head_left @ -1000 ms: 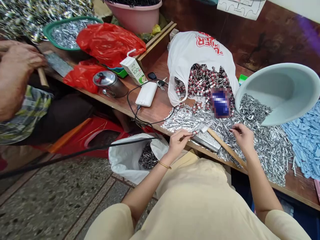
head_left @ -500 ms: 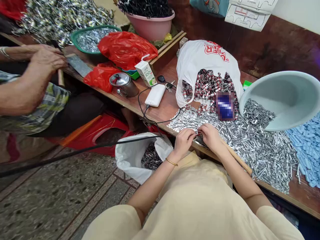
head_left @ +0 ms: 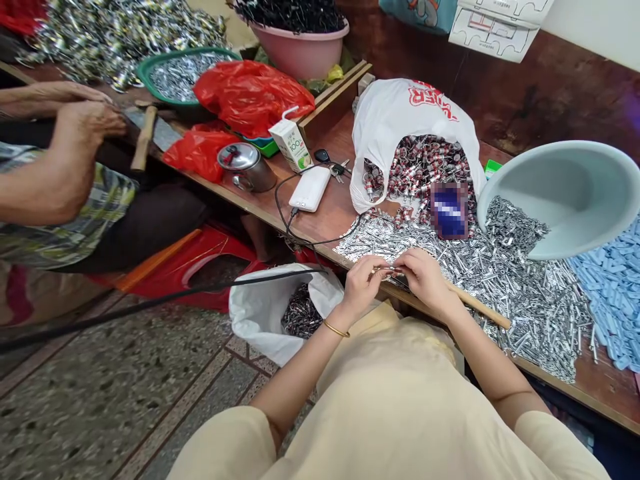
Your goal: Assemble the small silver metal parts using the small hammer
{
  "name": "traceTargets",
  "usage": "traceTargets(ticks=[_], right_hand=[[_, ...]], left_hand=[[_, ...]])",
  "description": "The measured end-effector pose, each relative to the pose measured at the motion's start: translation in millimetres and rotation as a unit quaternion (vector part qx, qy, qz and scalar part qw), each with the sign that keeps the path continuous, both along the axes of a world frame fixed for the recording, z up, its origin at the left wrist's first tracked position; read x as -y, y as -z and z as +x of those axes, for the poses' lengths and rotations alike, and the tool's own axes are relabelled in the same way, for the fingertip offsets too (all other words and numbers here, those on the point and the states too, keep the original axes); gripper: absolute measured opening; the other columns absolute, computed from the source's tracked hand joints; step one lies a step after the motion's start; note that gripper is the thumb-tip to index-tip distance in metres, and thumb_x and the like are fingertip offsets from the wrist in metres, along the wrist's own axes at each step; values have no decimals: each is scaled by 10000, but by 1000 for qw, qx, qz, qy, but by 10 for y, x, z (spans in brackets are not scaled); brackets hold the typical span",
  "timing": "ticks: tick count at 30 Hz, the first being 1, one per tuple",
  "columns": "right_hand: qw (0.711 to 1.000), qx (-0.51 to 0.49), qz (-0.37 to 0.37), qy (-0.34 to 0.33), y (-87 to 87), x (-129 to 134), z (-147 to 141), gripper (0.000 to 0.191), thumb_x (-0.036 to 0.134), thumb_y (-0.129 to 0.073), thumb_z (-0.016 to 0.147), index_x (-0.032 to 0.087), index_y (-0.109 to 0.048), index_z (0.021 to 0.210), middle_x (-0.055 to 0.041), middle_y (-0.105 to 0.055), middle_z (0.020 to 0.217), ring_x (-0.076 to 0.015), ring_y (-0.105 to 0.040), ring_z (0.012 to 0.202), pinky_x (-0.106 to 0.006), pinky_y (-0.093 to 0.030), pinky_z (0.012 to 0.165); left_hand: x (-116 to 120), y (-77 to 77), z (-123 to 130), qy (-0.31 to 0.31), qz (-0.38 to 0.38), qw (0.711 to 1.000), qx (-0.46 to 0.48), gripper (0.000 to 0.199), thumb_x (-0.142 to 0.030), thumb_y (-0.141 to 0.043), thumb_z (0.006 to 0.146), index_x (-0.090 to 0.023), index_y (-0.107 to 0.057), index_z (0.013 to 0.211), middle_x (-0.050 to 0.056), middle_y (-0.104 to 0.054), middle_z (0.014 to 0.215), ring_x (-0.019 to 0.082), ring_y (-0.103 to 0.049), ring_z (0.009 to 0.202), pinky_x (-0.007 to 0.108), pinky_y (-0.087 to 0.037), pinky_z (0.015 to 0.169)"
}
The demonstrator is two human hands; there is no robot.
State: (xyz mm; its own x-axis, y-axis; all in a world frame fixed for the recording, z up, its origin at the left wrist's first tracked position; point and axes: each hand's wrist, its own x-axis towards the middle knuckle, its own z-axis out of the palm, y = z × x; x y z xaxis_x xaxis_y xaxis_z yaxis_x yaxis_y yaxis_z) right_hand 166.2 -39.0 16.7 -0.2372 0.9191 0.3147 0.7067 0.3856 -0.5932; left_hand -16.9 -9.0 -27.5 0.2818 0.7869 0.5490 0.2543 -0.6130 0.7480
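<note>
At the table's front edge my left hand and my right hand meet, fingertips pinched on a small metal piece between them. Its details are too small to tell. A wooden handle lies beside my right hand, on a spread of silvery metal parts. Behind the hands, a white plastic bag lies open with red and silver pieces spilling from it. Below my left hand, a white sack holds dark pieces.
A tilted grey basin and blue pieces are at right. A white power bank with a cable, a metal cup and a drink carton stand left. Another person's hands are at far left, near a hammer.
My hands have shifted slightly, and more of the small piece shows between them. The wooden handle beside me moved a little right. The other person's hands moved left, off the hammer.
</note>
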Motion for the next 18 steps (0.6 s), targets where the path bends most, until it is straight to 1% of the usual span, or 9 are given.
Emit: traceTargets(ticks=[3, 5, 6, 8, 10, 12, 14, 18], right_hand=[[1000, -26, -2, 7, -18, 41, -10, 222, 155, -481, 980, 224, -685, 927, -83, -697, 941, -235, -612, 936, -384, -492, 839], [997, -70, -10, 26, -26, 91, -22, 115, 233, -563, 968, 229, -671, 1006, -90, -687, 1042, -242, -610, 1003, -401, -505, 876], [994, -103, -20, 38, -27, 121, -29, 120, 275, -603, 955, 231, -659, 1052, -93, -676, 1088, -240, -612, 1016, -399, -519, 869], [983, -170, -48, 58, -24, 186, -48, 172, 329, -630, 945, 232, -643, 1087, -87, -666, 1106, -223, -629, 982, -367, -550, 796], [972, -214, -62, 73, -27, 247, -64, 131, 332, -606, 962, 233, -660, 1030, -67, -679, 1027, -201, -642, 905, -325, -554, 702], [969, -228, -48, 84, -53, 296, -69, 115, 313, -596, 970, 235, -681, 981, -59, -690, 983, -198, -651, 893, -313, -556, 678], [972, -219, -26, 77, -107, 330, -56, 109, 287, -605, 968, 241, -698, 1001, -62, -701, 993, -198, -661, 911, -316, -566, 690], [980, -195, 5, 40, -227, 368, 4, 133, 244, -609, 971, 252, -722, 1043, -65, -710, 1009, -195, -678, 945, -345, -582, 784]], left_hand=[[41, -98, 9, -1, -21, 1000, 12, 161, -176, -605, 955, -194, -758, 1000, 51, -742, 919, 164, -677, 873, 304, -549, 795], [67, -192, 11, -5, -41, 999, 33, 147, -182, -638, 937, -202, -781, 963, 45, -740, 882, 159, -672, 850, 295, -547, 786], [81, -242, 12, -9, -55, 997, 45, 130, -190, -661, 925, -204, -788, 950, 44, -739, 875, 158, -671, 846, 291, -546, 782], [111, -329, 19, -8, -85, 995, 61, 113, -201, -691, 905, -204, -796, 946, 48, -736, 882, 157, -669, 841, 280, -541, 759], [141, -389, 29, 3, -106, 992, 64, 117, -193, -693, 899, -203, -801, 942, 45, -726, 854, 152, -663, 810, 266, -530, 722], [167, -426, 35, 11, -116, 992, 51, 122, -178, -690, 895, -204, -804, 930, 35, -716, 806, 149, -653, 777, 266, -519, 708], [179, -456, 23, 22, -115, 993, 31, 126, -168, -690, 893, -205, -805, 927, 33, -719, 790, 150, -650, 770, 276, -513, 718], [141, -529, -73, 73, -75, 994, 19, 128, -169, -688, 901, -211, -804, 936, 40, -740, 812, 149, -657, 772, 295, -515, 750]])
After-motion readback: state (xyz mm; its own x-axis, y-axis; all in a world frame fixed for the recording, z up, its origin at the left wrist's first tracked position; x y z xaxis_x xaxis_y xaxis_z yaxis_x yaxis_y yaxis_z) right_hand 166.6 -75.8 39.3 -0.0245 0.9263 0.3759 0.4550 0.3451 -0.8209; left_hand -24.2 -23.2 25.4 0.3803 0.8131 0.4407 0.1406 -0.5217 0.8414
